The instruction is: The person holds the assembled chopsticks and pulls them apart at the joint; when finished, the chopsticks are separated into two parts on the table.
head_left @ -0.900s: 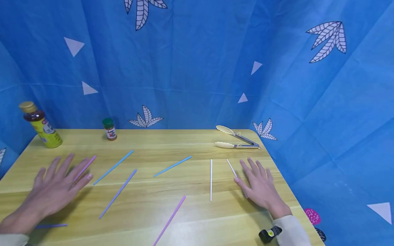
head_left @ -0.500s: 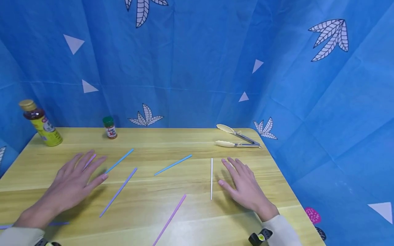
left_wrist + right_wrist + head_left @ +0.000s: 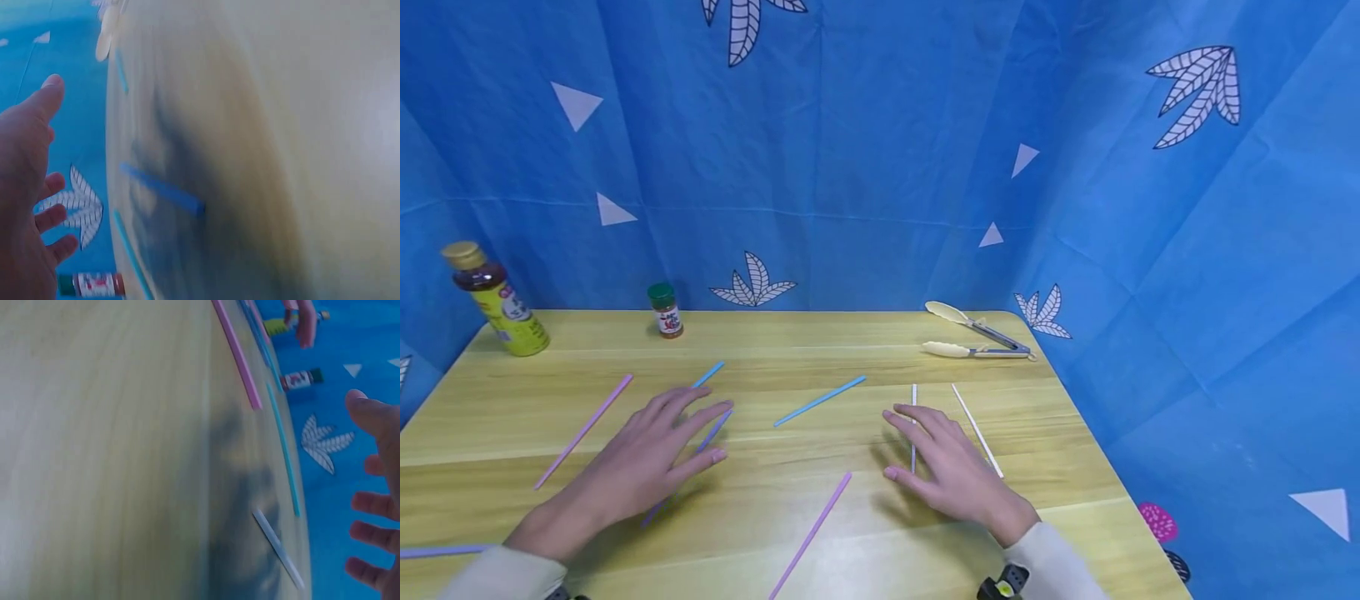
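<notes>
My left hand is open, palm down, fingers spread above the table, holding nothing. Below it a purple straw and a blue straw are partly hidden. Its shadow falls around the purple straw in the left wrist view. My right hand, also open and with nothing in it, hovers over a white straw. A second white straw lies just right of those fingers. Between the hands lie another blue straw and a pink straw.
Another pink straw lies left of the left hand, and a purple one at the lower left. Metal tongs with cream tips rest at the back right. A yellow-labelled bottle and a green-capped jar stand at the back left.
Both hands have moved inward over the table, the left one rightward and the right one leftward. The left pink straw and the right-hand white straw are uncovered. The straws have stayed in place.
</notes>
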A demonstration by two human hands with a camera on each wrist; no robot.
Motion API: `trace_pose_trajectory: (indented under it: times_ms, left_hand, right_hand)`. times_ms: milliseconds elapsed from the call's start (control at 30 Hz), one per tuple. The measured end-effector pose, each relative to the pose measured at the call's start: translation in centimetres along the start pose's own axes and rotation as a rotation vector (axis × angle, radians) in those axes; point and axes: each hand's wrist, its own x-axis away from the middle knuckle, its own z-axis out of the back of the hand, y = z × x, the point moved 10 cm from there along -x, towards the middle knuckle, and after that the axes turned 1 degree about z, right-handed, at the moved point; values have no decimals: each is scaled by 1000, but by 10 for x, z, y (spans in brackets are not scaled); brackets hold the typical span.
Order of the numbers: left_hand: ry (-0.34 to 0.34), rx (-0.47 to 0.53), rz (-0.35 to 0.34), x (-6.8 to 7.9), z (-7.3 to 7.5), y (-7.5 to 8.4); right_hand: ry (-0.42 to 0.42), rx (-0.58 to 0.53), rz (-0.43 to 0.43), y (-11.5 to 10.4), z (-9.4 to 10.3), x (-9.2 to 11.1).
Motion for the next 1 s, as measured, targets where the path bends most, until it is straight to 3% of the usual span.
trace_pose_trajectory:
  times_ms: [267,500,600,833,1000]
  left_hand:
    - [27,8,-62,0,-17,47]
    - [42,-13,-118,10,-30,80]
    - [36,-2,-152,17,-35,90]
    - [-55,51,-171,27,-49,101]
    - [-48,96,-209,31,-55,108]
  right_hand:
    - [-87,-74,130,-25,-23,-8]
    - [-120,-129,241,-43,-32,-19]
    - [-153,-142,255,-49,-37,-26]
    - [-212,-137,300,-61,-53,-33]
    - [-229,-110,341,-68,-61,-35]
